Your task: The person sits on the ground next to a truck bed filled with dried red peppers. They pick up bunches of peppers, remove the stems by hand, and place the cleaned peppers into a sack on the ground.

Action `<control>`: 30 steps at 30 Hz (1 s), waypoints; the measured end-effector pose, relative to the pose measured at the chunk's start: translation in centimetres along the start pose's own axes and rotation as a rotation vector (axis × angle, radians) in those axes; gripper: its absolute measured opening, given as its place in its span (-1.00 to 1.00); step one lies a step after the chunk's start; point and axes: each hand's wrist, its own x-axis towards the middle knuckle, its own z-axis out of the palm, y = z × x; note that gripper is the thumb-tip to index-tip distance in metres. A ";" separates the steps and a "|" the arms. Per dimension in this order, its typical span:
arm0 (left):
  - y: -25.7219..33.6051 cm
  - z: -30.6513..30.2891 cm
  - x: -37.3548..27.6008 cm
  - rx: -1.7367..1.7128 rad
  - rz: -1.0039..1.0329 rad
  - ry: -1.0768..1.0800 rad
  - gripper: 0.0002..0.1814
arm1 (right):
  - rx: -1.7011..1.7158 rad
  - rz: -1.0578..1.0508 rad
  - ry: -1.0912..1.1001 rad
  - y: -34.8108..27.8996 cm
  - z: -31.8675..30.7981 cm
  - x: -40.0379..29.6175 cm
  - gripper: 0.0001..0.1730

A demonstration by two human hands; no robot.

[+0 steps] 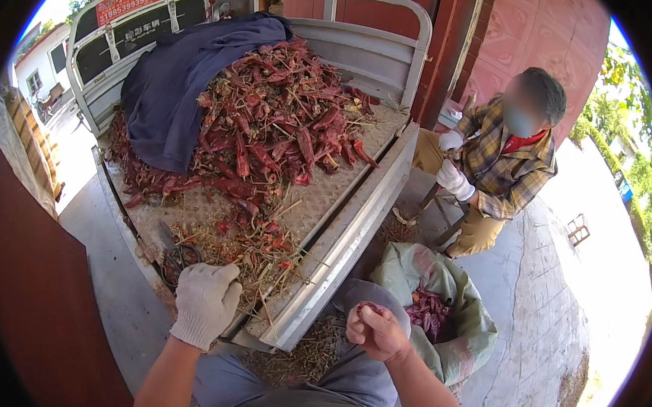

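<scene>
My left hand point(207, 302), in a white knitted glove, is curled over the near corner of the truck bed point(326, 203). Whether its bent fingers hold anything is hidden. Bare and closed, my right hand point(380, 334) grips a dried red chili pepper point(369, 306) above my knee, mostly covered by the fingers. Scissors point(180, 257) with dark handles lie just beyond the left glove. Beside them spread loose stems and chaff point(261, 255). Farther back on the bed rises a large heap of dried red chilies point(287, 106), partly under a dark blue cloth point(182, 88).
To the right of my knee stands an open woven sack point(468, 310) with red chilies point(429, 313) inside. Behind it sits a person point(508, 158) in white gloves, hands together. The metal tailgate edge point(352, 238) runs before me; stem litter point(300, 353) lies below it.
</scene>
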 end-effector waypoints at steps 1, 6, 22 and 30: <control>-2.1 0.6 1.0 0.079 -0.021 0.123 -0.76 | 0.017 -0.026 0.103 -0.7 -1.7 -0.6 -0.59; -6.9 2.7 6.5 0.214 -0.118 0.193 -0.64 | 0.393 -0.115 0.601 -2.2 -11.7 -3.9 -0.52; 0.3 -1.5 2.3 0.014 -0.013 0.088 -0.82 | -0.481 -0.048 0.216 2.1 4.3 1.0 -0.66; 6.7 -1.1 -4.2 -0.251 0.114 -0.142 -0.75 | -0.491 0.144 -0.083 3.4 9.4 3.5 -0.56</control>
